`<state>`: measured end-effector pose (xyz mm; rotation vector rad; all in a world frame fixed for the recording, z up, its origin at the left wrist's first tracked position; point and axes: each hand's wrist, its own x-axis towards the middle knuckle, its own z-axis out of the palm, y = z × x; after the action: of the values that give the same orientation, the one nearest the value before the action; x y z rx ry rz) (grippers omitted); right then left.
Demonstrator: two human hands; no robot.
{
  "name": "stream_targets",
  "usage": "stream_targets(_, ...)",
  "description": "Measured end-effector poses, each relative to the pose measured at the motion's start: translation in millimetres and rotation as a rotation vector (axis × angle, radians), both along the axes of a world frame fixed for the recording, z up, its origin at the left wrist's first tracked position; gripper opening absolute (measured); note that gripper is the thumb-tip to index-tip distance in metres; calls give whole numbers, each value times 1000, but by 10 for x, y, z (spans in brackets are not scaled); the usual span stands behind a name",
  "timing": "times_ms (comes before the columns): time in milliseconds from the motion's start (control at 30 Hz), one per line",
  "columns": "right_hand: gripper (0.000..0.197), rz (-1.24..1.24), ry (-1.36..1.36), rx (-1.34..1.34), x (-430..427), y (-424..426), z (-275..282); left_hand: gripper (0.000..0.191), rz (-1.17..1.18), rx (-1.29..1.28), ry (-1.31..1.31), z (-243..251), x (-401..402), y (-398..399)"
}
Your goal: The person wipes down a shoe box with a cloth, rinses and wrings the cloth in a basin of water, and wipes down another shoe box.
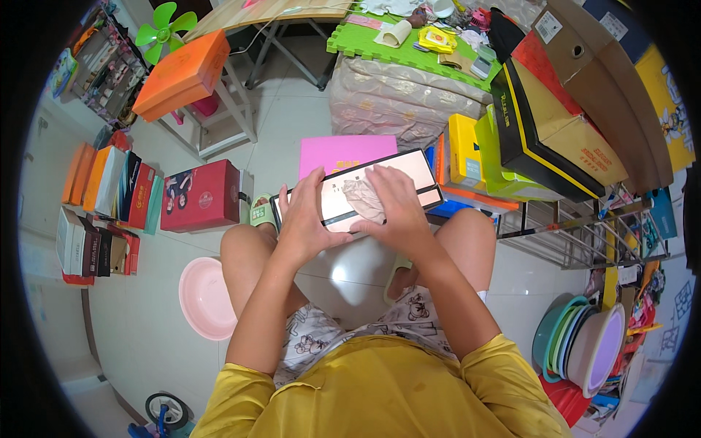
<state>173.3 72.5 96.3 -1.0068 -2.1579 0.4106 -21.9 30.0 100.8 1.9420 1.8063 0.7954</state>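
Note:
A long box with a pale pink face and black edges lies tilted in front of my knees. My left hand grips its left part, thumb on the near edge and fingers spread over the face. My right hand holds a crumpled beige cloth against the face, right of the middle. Part of the cloth is hidden under my right fingers. The face bears small writing. Just beyond the long box, a flat pink box is partly covered by it.
To my left stand a dark red box, several upright boxes and a pink basin. On the right are stacked shoe boxes, a metal rack and nested basins. A green foam mat bears assorted small items.

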Motion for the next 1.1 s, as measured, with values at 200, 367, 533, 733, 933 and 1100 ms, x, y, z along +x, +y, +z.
stream_targets(200, 51, -11, 11, 65, -21, -49, -48, 120, 0, -9, 1, -27, -11, 9)
stream_targets(367, 23, -11, 53, -10, -9, 66, -98, 122, 7, -3, -7, -18, -7, 16)
stream_targets(533, 17, 61, -6, 90, -69, -11, 95, 122, 11, -4, -23, -16, -23, 14)
stream_targets(733, 15, -41, 158, -196, -108, 9, 145, 123, 20, -8, -4, -34, -22, 21)
stream_targets(933, 26, -370, 168, -241, 50, 335, 108, 123, 10, 13, 0, -7, -22, 31)
stream_targets(1100, 44, -122, -37, 105, -116, 95, 50, 123, 6, 15, -1, -41, -22, 25)
